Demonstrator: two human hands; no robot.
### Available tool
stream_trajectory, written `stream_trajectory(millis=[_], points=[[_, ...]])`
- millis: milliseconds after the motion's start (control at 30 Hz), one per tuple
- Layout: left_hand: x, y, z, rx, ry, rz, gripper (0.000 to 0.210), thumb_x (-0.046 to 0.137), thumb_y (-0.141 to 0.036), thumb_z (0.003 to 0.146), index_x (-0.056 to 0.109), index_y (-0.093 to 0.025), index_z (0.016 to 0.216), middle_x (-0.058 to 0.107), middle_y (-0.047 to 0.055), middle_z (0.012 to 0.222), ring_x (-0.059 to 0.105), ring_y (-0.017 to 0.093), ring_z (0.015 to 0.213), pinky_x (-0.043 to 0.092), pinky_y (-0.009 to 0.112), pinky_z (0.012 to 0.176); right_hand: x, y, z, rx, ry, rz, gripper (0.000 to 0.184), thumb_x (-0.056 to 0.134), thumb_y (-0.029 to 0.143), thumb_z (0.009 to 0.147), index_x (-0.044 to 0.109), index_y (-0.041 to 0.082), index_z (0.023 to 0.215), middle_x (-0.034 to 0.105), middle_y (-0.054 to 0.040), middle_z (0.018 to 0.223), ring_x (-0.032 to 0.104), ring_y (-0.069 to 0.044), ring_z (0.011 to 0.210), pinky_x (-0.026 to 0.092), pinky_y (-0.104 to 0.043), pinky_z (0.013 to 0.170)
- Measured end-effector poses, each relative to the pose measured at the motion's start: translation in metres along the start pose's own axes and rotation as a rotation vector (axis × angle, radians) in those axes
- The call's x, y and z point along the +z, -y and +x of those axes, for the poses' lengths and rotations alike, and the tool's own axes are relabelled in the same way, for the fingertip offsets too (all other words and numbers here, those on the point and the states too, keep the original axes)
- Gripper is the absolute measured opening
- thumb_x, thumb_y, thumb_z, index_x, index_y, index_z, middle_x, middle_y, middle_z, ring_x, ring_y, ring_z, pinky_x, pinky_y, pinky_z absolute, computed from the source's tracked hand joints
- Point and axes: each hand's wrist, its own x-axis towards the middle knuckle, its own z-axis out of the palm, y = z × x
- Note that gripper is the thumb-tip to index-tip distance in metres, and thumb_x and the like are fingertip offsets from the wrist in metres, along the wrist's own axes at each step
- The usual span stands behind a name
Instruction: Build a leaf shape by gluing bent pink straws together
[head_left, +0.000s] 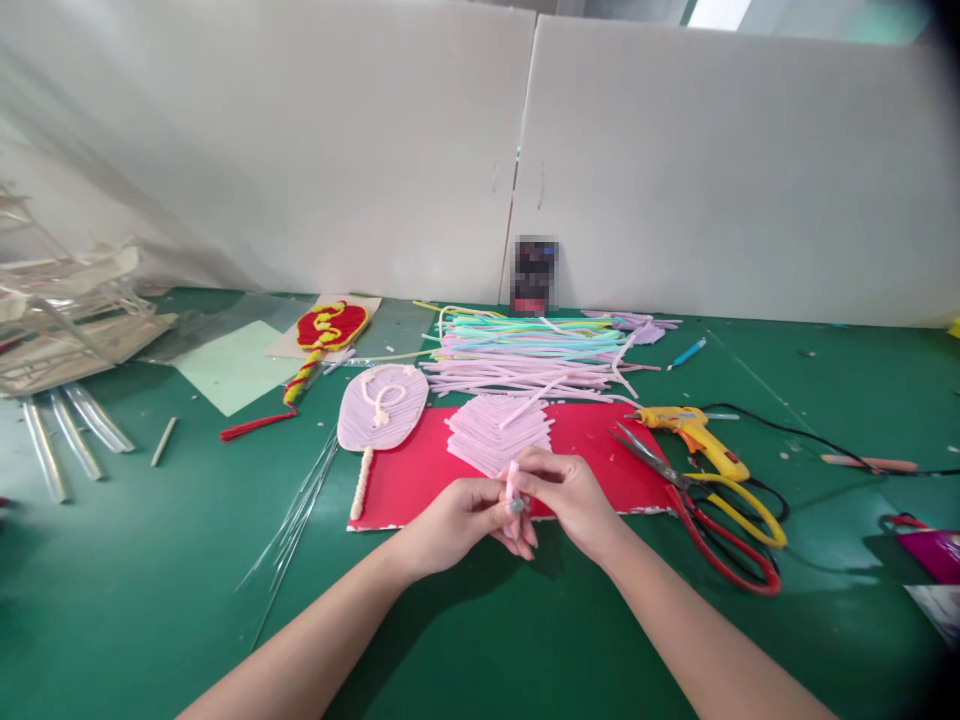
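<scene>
Both my hands meet over the front edge of a red board [600,455]. A short pale-pink pipe cleaner [511,482] stands roughly upright between my fingertips. My left hand [463,512] pinches it from the left, and my right hand [564,490] grips it from the right; its lower end is partly hidden by fingers. Just beyond, a panel of pale-purple pipe cleaners [487,440] in a V pattern rests on the board. To the left, a round lilac fan [390,430] with a twisted cream handle overlaps the board's corner.
Behind the board lies a pile of pipe cleaners [525,355]. Scissors [697,490] and a yellow glue gun [694,432] lie at right, with a black cord. A red-and-yellow fan [330,328], thin wires [296,510] and clear glue sticks [75,440] are at left.
</scene>
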Motion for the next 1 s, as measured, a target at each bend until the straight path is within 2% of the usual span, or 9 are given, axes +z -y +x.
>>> stream_trajectory(millis=[600, 867, 1000], points=[[0.0030, -0.0042, -0.0007, 0.000, -0.020, -0.001, 0.036, 0.061, -0.048, 0.082, 0.065, -0.012, 0.072, 0.068, 0.009, 0.079, 0.067, 0.018, 0.073, 0.053, 0.027, 0.070, 0.0032, -0.0013, 0.0006, -0.005, -0.065, 0.014, 0.016, 0.075, 0.036, 0.069, 0.072, 0.020, 0.068, 0.067, -0.0012, 0.075, 0.062, -0.015, 0.074, 0.049, -0.028, 0.070], [0.0020, -0.0025, -0.0007, 0.011, -0.026, -0.034, 0.034, 0.057, -0.044, 0.086, 0.065, -0.012, 0.076, 0.069, 0.010, 0.083, 0.068, 0.017, 0.076, 0.053, 0.026, 0.073, 0.0019, -0.0041, 0.0003, 0.063, -0.040, 0.151, 0.018, 0.074, 0.036, 0.071, 0.071, 0.018, 0.073, 0.062, 0.0012, 0.066, 0.056, -0.010, 0.052, 0.044, -0.022, 0.046], [0.0015, -0.0020, -0.0003, 0.039, 0.015, -0.064, 0.034, 0.054, -0.044, 0.089, 0.064, -0.012, 0.081, 0.069, 0.011, 0.086, 0.068, 0.018, 0.079, 0.053, 0.028, 0.076, 0.0013, -0.0047, 0.0014, 0.063, -0.082, 0.152, 0.019, 0.076, 0.036, 0.068, 0.071, 0.017, 0.072, 0.062, 0.0007, 0.067, 0.058, -0.011, 0.059, 0.047, -0.023, 0.053]])
